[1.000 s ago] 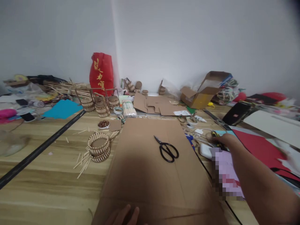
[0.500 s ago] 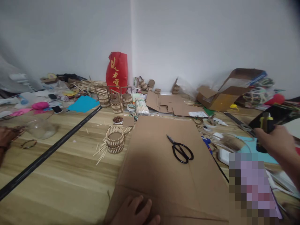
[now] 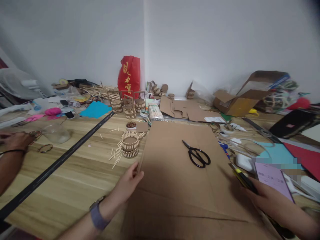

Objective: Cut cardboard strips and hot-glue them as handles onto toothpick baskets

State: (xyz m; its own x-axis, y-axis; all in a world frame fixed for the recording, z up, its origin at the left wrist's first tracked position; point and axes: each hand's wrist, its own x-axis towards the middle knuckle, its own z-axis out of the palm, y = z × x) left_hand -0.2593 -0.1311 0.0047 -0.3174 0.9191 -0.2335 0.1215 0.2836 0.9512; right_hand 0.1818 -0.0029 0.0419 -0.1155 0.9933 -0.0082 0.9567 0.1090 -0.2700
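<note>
A large brown cardboard sheet (image 3: 170, 156) lies in front of me. My left hand (image 3: 127, 183) is at its left edge, pinching it with the thumb on top and the other fingers along the side. In my right hand (image 3: 267, 198) is a yellow and black utility knife (image 3: 246, 181), held over the sheet's right edge with its tip pointing away from me. Black-handled scissors (image 3: 197, 156) rest on the cardboard between my hands. Just beyond my left hand stands a small round basket of sticks and cardboard (image 3: 130, 145), with loose sticks beside it.
Another person's hand (image 3: 18, 141) is at the far left near a clear jar (image 3: 56, 132). Small handled baskets (image 3: 129, 111) and a red bag (image 3: 129, 76) stand at the back. A phone (image 3: 271, 180) and an open cardboard box (image 3: 237, 103) are on the right.
My left hand has moved from the sheet's near part to its left edge and grips it. My right hand has brought the utility knife leftward and down to the sheet. The view has shifted slightly.
</note>
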